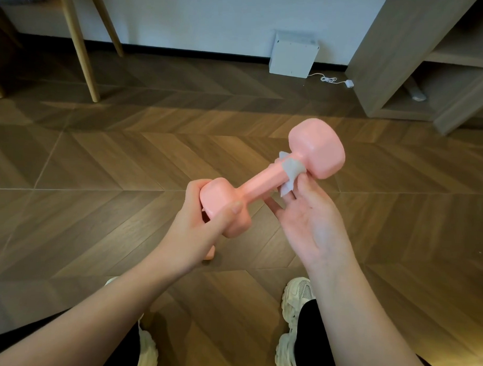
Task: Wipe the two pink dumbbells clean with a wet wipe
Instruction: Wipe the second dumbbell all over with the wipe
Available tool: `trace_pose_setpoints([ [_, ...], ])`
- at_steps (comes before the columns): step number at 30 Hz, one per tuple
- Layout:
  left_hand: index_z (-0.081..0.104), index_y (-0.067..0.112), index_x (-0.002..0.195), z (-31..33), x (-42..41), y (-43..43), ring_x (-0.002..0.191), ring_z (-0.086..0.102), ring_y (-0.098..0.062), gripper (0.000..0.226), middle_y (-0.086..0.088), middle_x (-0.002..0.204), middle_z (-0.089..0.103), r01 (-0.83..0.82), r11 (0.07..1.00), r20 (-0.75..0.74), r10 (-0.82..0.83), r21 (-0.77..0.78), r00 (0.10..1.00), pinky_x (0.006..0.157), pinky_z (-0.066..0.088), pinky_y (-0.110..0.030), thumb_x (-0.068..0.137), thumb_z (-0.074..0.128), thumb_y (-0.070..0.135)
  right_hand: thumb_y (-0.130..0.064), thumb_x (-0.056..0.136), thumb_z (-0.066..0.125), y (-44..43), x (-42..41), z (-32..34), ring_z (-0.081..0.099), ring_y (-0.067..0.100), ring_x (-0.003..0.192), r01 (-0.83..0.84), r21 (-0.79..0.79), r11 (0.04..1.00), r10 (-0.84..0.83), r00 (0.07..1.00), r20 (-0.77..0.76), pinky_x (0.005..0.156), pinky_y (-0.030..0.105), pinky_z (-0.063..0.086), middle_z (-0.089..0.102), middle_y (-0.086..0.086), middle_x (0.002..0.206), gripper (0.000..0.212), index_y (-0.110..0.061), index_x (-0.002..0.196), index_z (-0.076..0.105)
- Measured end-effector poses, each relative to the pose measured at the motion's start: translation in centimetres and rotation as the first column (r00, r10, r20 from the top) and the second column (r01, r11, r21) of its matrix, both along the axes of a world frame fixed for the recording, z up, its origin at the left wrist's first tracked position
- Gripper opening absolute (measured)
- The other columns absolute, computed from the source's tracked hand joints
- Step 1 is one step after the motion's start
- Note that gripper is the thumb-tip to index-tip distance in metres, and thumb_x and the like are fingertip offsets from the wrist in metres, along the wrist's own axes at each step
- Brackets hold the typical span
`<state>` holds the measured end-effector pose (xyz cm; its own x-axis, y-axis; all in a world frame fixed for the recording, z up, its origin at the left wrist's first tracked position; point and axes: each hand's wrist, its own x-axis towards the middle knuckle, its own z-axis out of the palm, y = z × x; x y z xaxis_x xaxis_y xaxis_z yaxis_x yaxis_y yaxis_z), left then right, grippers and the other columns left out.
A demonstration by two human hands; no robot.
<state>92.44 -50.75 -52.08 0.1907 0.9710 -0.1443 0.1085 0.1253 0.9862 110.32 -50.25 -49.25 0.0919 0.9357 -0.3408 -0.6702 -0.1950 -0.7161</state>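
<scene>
Pale chunky sneakers (296,299) stand on the herringbone wood floor (98,164) beneath both bare forearms. Held over the floor, the pink dumbbell (262,180) slants from lower left to upper right. The left hand (203,225) grips its near head, fingers and thumb curled round it. The right hand (310,221) lies palm up under the handle, thumb pinching the wet wipe (291,168) against the handle just beside the far head. A pink piece (211,253) peeks out below the left hand, mostly hidden. Well beyond, wooden legs (81,45), a white box (292,56) with its cable (330,79), and a shelf unit (390,51) line the wall.
</scene>
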Motion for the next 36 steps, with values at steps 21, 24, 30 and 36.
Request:
trace_pose_setpoints([
  [21, 0.061, -0.002, 0.112, 1.4, 0.4, 1.3, 0.065, 0.065, -0.03, 0.073, -0.023, 0.081, 0.066, 0.238, 0.87, 0.311, -0.104, -0.431, 0.945, 0.056, 0.057, -0.034, 0.079, 0.05, 0.062, -0.022, 0.081, 0.066, -0.1, 0.1, 0.3, 0.058, 0.022, 0.127, 0.135, 0.034, 0.99, -0.126, 0.972, -0.2, 0.113, 0.052, 0.037, 0.068, 0.006, 0.126, 0.059, -0.019, 0.139, 0.053],
  [24, 0.053, 0.011, 0.116, 0.5, 0.0, 1.3, 0.086, 0.063, -0.018, 0.062, -0.002, 0.104, 0.065, 0.176, 0.977, 0.128, -0.161, -0.12, 0.979, 0.068, 0.055, -0.028, 0.075, 0.066, 0.056, -0.023, 0.085, 0.066, -0.1, -0.1, 0.4, 0.064, 0.019, 0.119, 0.163, -0.024, 0.986, -0.164, 0.964, -0.207, 0.11, 0.05, 0.04, 0.072, 0.005, 0.12, 0.049, -0.018, 0.133, 0.058],
  [30, 0.03, 0.033, 0.138, -0.3, -0.2, 1.0, 0.118, 0.052, -0.003, 0.092, 0.003, 0.132, 0.046, 0.155, 0.855, -0.29, -0.005, 0.495, 0.957, 0.09, 0.043, -0.009, 0.066, 0.087, 0.042, -0.033, 0.084, 0.068, -0.1, -0.6, -0.4, 0.068, 0.016, 0.102, 0.218, -0.153, 0.964, -0.253, 0.929, -0.27, 0.101, 0.045, 0.044, 0.076, -0.003, 0.102, 0.053, -0.019, 0.134, 0.058],
  [36, 0.042, 0.012, 0.137, 0.6, 1.2, 1.1, 0.071, 0.063, -0.023, 0.085, -0.018, 0.092, 0.063, 0.306, 0.852, 0.473, -0.08, -0.424, 0.877, 0.051, 0.05, -0.029, 0.075, 0.064, 0.065, -0.03, 0.093, 0.061, 0.0, -0.7, -0.5, 0.066, 0.013, 0.105, 0.266, -0.105, 0.958, -0.282, 0.94, -0.193, 0.112, 0.047, 0.037, 0.075, -0.001, 0.106, 0.044, -0.018, 0.135, 0.056],
])
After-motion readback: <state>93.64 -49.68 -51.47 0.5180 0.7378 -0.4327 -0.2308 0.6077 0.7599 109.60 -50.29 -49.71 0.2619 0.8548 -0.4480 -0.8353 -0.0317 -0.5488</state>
